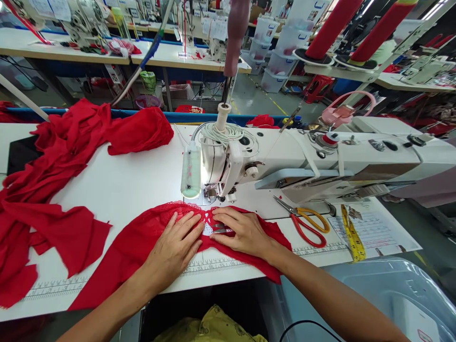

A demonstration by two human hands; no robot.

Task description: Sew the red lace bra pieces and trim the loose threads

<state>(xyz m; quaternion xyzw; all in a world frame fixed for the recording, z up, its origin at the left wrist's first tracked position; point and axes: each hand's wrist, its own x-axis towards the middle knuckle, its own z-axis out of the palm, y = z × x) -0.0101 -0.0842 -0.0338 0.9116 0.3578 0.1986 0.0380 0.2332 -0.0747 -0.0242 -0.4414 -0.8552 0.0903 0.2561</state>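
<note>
Curling around a small metal tool, the right hand is pressing on a red lace-edged cloth; the left hand is lying flat across the same cloth, fingers extended and slightly apart. This cloth is resting on the white table, just in front of the sewing machine. Scissors are lying to the right, near a yellow tape measure.

A white sewing table is carrying a sewing machine. At left, crumpled red cloth is lying heaped; 1 lace-edged red piece is spreading along the front. Scissors and printed paper are resting at right.
</note>
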